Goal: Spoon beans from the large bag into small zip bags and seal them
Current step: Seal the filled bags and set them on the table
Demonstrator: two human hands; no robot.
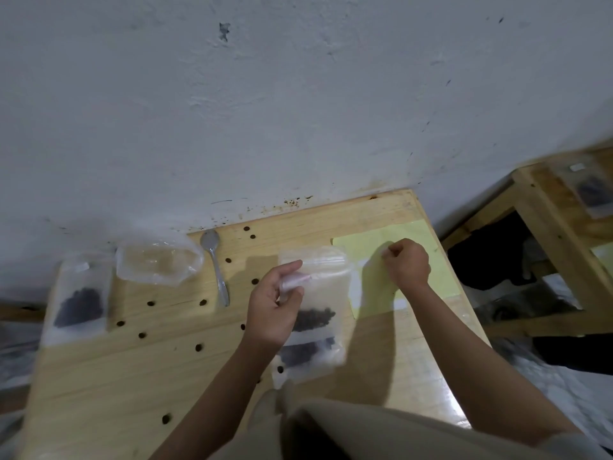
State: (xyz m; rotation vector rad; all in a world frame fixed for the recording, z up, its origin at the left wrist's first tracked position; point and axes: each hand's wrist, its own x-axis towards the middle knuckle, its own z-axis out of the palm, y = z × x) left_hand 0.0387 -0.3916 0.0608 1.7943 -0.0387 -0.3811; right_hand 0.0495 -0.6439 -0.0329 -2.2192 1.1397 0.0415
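Observation:
My left hand (pixel 275 303) pinches the upper left part of a small clear zip bag (pixel 326 280) with dark beans (pixel 315 318) at its bottom, held just above the wooden table (pixel 99 370). A second bag with beans (pixel 308 355) lies under it, nearer to me. My right hand (pixel 406 263) is a closed fist over a yellow sheet (pixel 431 247), to the right of the held bag; I cannot see anything in it. A metal spoon (pixel 215 267) lies left of my left hand, bowl towards the wall. At the table's left end lies another bag with beans (pixel 78 307).
A crumpled clear plastic bag (pixel 159 263) sits by the wall between the left bag and the spoon. Several loose beans (pixel 198 347) are scattered over the tabletop. The white wall (pixel 298 94) borders the far edge. A second wooden table (pixel 544 207) stands right, with a bag of beans (pixel 593 190).

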